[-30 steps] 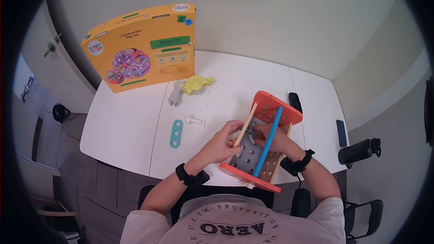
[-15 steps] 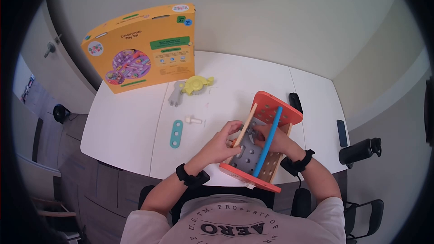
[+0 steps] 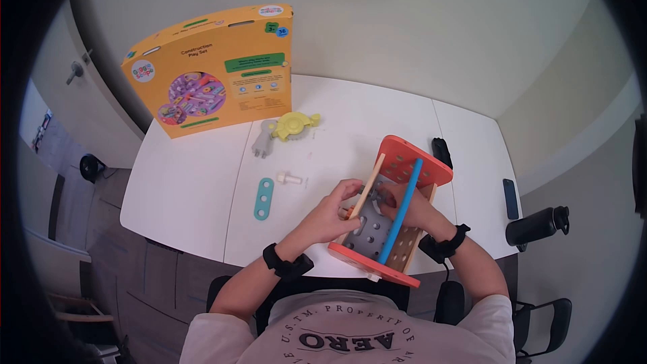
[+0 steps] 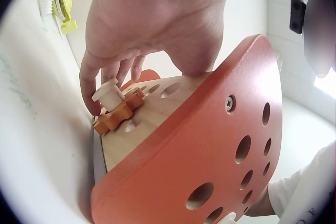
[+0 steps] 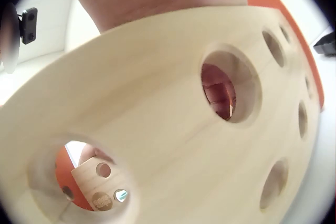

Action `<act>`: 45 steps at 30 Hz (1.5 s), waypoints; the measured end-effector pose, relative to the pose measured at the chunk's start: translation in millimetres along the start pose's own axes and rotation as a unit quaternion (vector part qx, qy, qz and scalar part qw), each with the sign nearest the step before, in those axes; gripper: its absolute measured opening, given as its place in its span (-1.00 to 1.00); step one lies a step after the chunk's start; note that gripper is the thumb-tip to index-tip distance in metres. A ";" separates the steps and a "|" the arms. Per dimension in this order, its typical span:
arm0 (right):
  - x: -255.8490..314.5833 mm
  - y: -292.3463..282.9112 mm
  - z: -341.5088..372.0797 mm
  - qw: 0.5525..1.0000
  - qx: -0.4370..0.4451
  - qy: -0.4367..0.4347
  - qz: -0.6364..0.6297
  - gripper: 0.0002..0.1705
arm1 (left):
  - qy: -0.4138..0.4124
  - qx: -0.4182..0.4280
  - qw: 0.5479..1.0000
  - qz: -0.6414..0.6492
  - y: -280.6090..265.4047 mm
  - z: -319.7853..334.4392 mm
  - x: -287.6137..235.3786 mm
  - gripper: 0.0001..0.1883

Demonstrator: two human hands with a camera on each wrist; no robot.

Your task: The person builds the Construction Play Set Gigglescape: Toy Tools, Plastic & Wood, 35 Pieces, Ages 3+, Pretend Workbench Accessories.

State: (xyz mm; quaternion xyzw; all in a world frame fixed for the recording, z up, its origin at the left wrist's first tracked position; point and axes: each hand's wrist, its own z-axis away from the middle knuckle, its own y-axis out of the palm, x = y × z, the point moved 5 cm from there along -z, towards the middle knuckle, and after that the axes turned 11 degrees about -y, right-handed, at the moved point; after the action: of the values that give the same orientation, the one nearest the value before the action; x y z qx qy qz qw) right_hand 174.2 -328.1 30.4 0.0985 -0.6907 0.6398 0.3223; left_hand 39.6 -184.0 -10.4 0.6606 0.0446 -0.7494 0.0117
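Observation:
A toy toolbox [image 3: 374,271] with red-orange ends, pale wooden sides and a blue bar handle [image 3: 399,212] stands near the table's front edge. My left hand [image 3: 325,219] grips its left wooden side [image 4: 118,148], thumb at the panel's edge and fingers spread over the outer face. Beside these fingers in the left wrist view, a cream bolt [image 4: 108,96] passes through an orange gear [image 4: 119,115] on that side. My right hand [image 3: 408,205] reaches inside the box, its fingertips pinching a small grey plastic piece [image 3: 375,198], partly hidden. In the right wrist view, the perforated panel [image 5: 157,92] covers most of its fingers.
A teal three-hole strip [image 3: 263,199] and a cream bolt [image 3: 290,178] lie left of the toolbox. Further back are a yellow-and-grey toy saw [image 3: 293,126], a grey toy part [image 3: 262,140] and a yellow box [image 3: 216,67]. A black bottle [image 3: 537,226] stands at the right.

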 end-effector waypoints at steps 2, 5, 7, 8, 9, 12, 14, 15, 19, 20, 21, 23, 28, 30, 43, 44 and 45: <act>2.4 -3.9 4.1 0.996 -0.080 -0.021 -0.044 -0.58 | 0.002 -0.003 1.000 0.001 0.0 0.0 -0.4 -0.22; 4.0 -3.3 4.4 0.999 -0.038 -0.030 -0.013 -0.58 | 0.007 -0.009 1.000 -0.001 0.5 -0.5 -2.0 -0.22; -2.1 0.8 3.1 0.999 -0.024 -0.035 0.000 -0.57 | 0.002 -0.010 1.000 -0.005 -0.3 0.3 -3.3 -0.22; -3.6 2.6 1.6 0.999 -0.016 -0.038 0.007 -0.56 | 0.001 -0.007 1.000 -0.007 -0.7 0.2 -2.5 -0.22; -3.8 1.6 1.5 0.999 -0.033 -0.037 -0.002 -0.56 | 0.001 -0.004 1.000 -0.009 -0.7 -0.1 -0.7 -0.22; 1.3 -2.1 3.9 0.998 -0.055 -0.031 -0.016 -0.55 | 0.003 0.000 1.000 -0.003 0.0 -1.5 4.7 -0.22; 1.8 -1.1 4.2 0.999 -0.034 -0.029 -0.009 -0.56 | 0.004 0.001 1.000 0.003 0.8 -2.3 5.3 -0.21; 1.3 -0.3 4.4 0.999 -0.030 -0.031 -0.004 -0.56 | 0.004 0.000 1.000 0.007 0.7 -2.4 4.6 -0.21; 1.7 0.7 2.5 0.999 -0.021 -0.036 0.008 -0.57 | -0.016 0.008 0.999 0.028 1.3 -0.4 3.0 -0.22; 2.2 0.3 2.8 0.999 -0.021 -0.035 0.008 -0.58 | -0.019 0.007 0.999 0.028 1.3 0.0 2.2 -0.22; 3.5 -0.6 3.3 0.999 -0.031 -0.044 0.008 -0.57 | -0.022 0.007 0.999 0.028 1.3 0.2 1.6 -0.22; 5.9 -1.6 4.4 0.997 -0.050 -0.061 0.008 -0.57 | -0.026 0.009 0.999 0.029 1.6 -0.2 2.3 -0.22; 6.9 -3.4 4.2 0.998 -0.051 -0.024 -0.018 -0.60 | -0.027 0.011 0.999 0.028 1.3 -1.2 4.0 -0.22; 8.0 -3.4 3.8 0.998 -0.049 -0.038 -0.007 -0.60 | -0.028 0.010 0.999 0.030 1.2 -1.3 4.6 -0.22; 3.7 -0.3 4.0 0.998 -0.023 -0.046 0.025 -0.57 | -0.025 0.005 0.999 0.030 1.6 0.1 0.7 -0.23; 2.6 1.7 2.4 0.997 -0.006 -0.060 0.040 -0.56 | -0.024 0.006 0.999 0.030 1.5 0.0 1.3 -0.23; 0.5 2.5 1.7 0.998 0.007 -0.045 0.040 -0.54 | -0.023 0.006 0.999 0.030 1.7 -0.4 2.7 -0.23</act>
State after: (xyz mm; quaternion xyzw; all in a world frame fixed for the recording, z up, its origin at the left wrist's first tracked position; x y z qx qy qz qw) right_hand 171.9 -329.1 28.7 0.1014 -0.7035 0.6520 0.2640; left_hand 39.8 -185.5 -13.2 0.6439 0.0200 -0.7642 0.0309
